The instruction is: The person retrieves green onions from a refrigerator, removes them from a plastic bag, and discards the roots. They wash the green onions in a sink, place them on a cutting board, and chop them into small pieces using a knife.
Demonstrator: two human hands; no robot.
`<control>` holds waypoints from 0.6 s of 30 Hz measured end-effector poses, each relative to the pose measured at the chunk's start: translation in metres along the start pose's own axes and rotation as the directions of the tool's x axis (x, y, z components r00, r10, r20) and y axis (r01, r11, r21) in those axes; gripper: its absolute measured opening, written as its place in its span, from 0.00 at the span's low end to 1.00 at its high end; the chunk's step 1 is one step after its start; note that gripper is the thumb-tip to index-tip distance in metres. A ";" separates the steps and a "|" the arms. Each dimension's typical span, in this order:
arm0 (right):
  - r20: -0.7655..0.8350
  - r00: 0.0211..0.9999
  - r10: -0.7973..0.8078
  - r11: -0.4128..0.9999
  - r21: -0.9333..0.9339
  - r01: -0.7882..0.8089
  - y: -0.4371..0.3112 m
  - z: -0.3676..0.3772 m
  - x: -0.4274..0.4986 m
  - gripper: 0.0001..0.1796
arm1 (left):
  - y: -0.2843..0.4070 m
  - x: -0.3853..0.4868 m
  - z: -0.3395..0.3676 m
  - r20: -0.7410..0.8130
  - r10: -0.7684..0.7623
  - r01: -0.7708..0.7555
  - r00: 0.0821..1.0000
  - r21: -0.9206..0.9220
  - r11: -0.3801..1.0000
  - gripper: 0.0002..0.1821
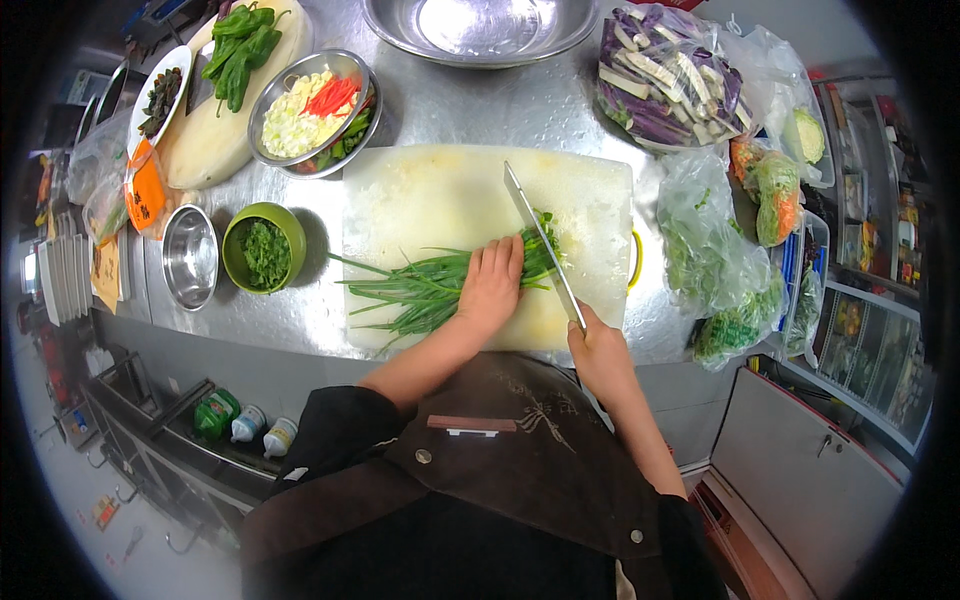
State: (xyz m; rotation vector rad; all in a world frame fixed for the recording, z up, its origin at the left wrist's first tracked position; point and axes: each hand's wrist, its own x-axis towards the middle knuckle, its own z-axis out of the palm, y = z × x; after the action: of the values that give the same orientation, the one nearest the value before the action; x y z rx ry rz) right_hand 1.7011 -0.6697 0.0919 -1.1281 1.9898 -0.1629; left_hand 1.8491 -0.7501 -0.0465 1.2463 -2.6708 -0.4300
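Observation:
A bunch of long green scallions (420, 289) lies across a white plastic cutting board (435, 195). My left hand (492, 283) presses on the bunch near its right end, fingers curled over the stalks. In my right hand (602, 349) is the handle of a kitchen knife (541, 225), its blade slanting up and to the left over the greens. Chopped green pieces (551, 229) lie along the blade, to the right of my left hand. The blade hides part of the cut end. Whether the edge touches the board I cannot tell.
Left of the board stand a green bowl of chopped greens (266, 255), a steel bowl (190, 259) and a steel bowl of chopped vegetables (307, 124). A large steel basin (480, 52) is behind. Bagged eggplant strips (667, 75) and bagged greens (705, 232) lie right.

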 end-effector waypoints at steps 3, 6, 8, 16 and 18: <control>0.000 0.999 -0.039 0.999 -0.024 0.039 0.012 0.015 0.013 0.22 | 0.003 -0.001 0.003 0.033 -0.019 0.014 0.999 0.132 0.991 0.40; -0.033 0.996 -0.087 0.996 -0.019 0.086 0.022 0.033 0.037 0.20 | 0.003 -0.003 0.007 0.051 0.004 -0.015 0.999 0.207 0.978 0.40; -0.065 0.995 -0.075 0.997 -0.033 0.073 0.026 0.043 0.058 0.19 | 0.002 -0.001 0.012 0.039 0.020 -0.030 0.999 0.275 0.961 0.41; -0.066 0.994 -0.091 0.989 0.106 0.098 0.026 0.012 0.034 0.18 | 0.007 0.005 -0.028 -0.007 -0.035 0.034 0.999 -0.060 0.998 0.44; -0.093 0.989 -0.116 0.985 0.118 0.126 0.027 0.004 0.023 0.17 | 0.003 0.007 -0.032 -0.075 0.012 -0.027 0.997 -0.204 0.979 0.38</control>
State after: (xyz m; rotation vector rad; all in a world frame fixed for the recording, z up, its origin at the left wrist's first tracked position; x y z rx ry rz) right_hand 1.6804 -0.6701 0.0633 -1.1795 1.9570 -0.3982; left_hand 1.8515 -0.7595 -0.0153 1.1509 -2.5017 -0.6266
